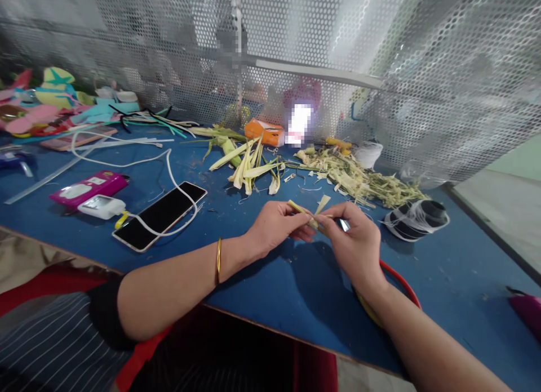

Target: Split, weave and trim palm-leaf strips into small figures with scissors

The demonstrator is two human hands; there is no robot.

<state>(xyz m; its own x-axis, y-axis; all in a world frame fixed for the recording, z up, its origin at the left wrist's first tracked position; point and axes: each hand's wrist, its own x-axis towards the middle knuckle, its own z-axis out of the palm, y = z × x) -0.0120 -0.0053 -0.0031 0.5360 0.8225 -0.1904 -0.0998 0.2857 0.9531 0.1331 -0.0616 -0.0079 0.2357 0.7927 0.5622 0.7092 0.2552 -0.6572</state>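
Observation:
In the head view, my left hand (pixel 279 226) is closed, with thumb and fingers pinching a pale yellow-green strip of corn husk (pixel 323 203). My right hand (pixel 354 234) meets it, fingertips closed on the same husk. One end of the strip stands up above the fingers; the rest is partly hidden by them. Something small and shiny (pixel 345 225) shows at my right hand, too unclear to name. Just beyond the hands lie loose husk leaves (pixel 249 166) and a heap of shredded husk (pixel 359 175). A black spool wound with white thread (pixel 416 218) sits to the right.
On the left, a phone (pixel 163 214), a magenta box (pixel 88 189), a small white device (pixel 101 206) and a looping white cable (pixel 171 172) lie on the blue table (pixel 262 290). An orange packet (pixel 264 133) and colourful foam pieces (pixel 54 102) rest near the perforated metal screen (pixel 304 37).

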